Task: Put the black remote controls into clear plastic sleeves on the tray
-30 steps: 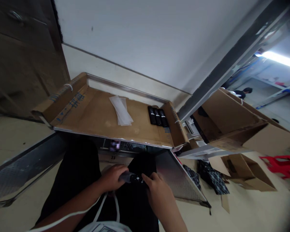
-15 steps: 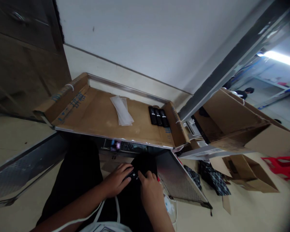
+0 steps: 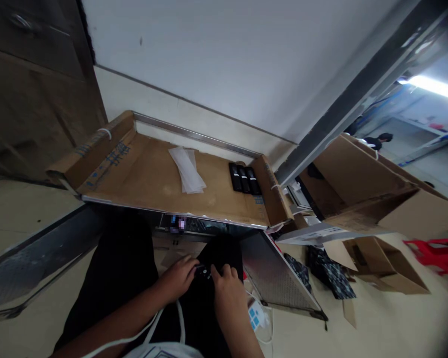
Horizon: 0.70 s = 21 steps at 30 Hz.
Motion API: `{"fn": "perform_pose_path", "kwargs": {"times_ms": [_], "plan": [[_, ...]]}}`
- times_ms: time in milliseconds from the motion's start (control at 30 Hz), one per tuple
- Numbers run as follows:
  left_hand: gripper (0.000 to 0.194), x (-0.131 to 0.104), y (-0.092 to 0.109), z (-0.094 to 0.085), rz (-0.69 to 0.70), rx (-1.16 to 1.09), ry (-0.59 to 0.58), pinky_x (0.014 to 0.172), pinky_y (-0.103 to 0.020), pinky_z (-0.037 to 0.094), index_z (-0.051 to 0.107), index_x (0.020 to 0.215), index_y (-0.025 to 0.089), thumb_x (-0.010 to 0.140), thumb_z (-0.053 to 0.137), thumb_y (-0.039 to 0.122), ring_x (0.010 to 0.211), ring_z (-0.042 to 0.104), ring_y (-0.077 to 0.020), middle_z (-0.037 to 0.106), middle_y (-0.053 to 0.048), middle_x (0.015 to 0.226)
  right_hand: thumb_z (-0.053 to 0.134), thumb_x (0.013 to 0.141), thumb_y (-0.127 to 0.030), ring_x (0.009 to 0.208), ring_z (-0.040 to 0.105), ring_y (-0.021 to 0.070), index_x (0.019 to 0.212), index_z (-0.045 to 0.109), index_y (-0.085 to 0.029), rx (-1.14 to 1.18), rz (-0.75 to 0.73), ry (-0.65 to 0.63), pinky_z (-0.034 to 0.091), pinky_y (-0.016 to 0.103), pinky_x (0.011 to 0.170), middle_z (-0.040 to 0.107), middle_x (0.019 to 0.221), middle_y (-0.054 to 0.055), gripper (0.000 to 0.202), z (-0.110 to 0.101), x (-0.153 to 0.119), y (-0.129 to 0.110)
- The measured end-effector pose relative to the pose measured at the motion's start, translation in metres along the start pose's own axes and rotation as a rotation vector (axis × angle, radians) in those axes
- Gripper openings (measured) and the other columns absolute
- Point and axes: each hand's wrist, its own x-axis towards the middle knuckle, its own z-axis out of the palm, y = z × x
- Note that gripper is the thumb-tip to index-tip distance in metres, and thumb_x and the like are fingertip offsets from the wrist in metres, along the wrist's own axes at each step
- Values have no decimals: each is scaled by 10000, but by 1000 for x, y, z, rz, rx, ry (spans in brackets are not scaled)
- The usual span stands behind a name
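Note:
Above my lap I hold a black remote control (image 3: 204,272) with small light round buttons on its face. My left hand (image 3: 181,275) is closed around its left end. My right hand (image 3: 227,286) has its fingers curled at the other end, with a finger or thumb against the remote; the fingertips are partly hidden. On the cardboard-lined shelf (image 3: 145,171) in front of me, several clear, whitish plastic sleeves (image 3: 187,170) lie in a loose pile. To their right, three black remote controls (image 3: 244,179) lie side by side.
Cardboard walls edge the shelf left and right. Beneath it, a mesh panel (image 3: 280,271) stands to the right of my legs, another metal panel (image 3: 41,253) to the left. Open cardboard boxes (image 3: 362,184), dark patterned bags (image 3: 332,271) and a red stool (image 3: 436,251) are at right. A person (image 3: 375,142) is far back.
My left hand has slid slightly left and down along the remote, baring more of its face. My right hand has shifted slightly left.

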Motion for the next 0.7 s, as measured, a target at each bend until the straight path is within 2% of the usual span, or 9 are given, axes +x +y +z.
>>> {"fn": "perform_pose_path", "kwargs": {"times_ms": [200, 433, 600, 700], "plan": [[317, -2, 1, 2, -10, -37, 11, 905, -379, 521, 643, 1095, 165, 1005, 342, 202, 991, 658, -229, 672, -121, 1055, 422, 920, 6, 1074, 635, 307, 1427, 597, -231, 5, 9, -2, 547, 366, 827, 655, 1185, 181, 586, 0, 3, -5], [307, 0, 1, 6, -17, -169, 90, 905, -368, 519, 640, 1079, 179, 1014, 351, 262, 992, 664, -222, 684, -116, 1051, 420, 919, 13, 1104, 626, 316, 1421, 597, -205, 50, -24, 12, 552, 389, 862, 651, 1209, 188, 575, -3, 9, -19], [289, 2, -4, 5, -96, -262, 162, 963, -378, 509, 662, 1096, 195, 996, 412, 300, 1065, 667, -236, 718, -110, 1098, 435, 917, 3, 1105, 625, 293, 1397, 615, -219, 196, -61, 82, 544, 371, 895, 641, 1226, 170, 558, 2, 13, -23], [287, 2, -6, 3, -105, -284, 154, 985, -379, 505, 665, 1125, 198, 982, 438, 302, 1090, 668, -238, 723, -108, 1134, 455, 874, 28, 1157, 610, 281, 1386, 619, -211, 340, -111, 120, 531, 359, 948, 617, 1269, 162, 589, 9, 15, -19]]}}
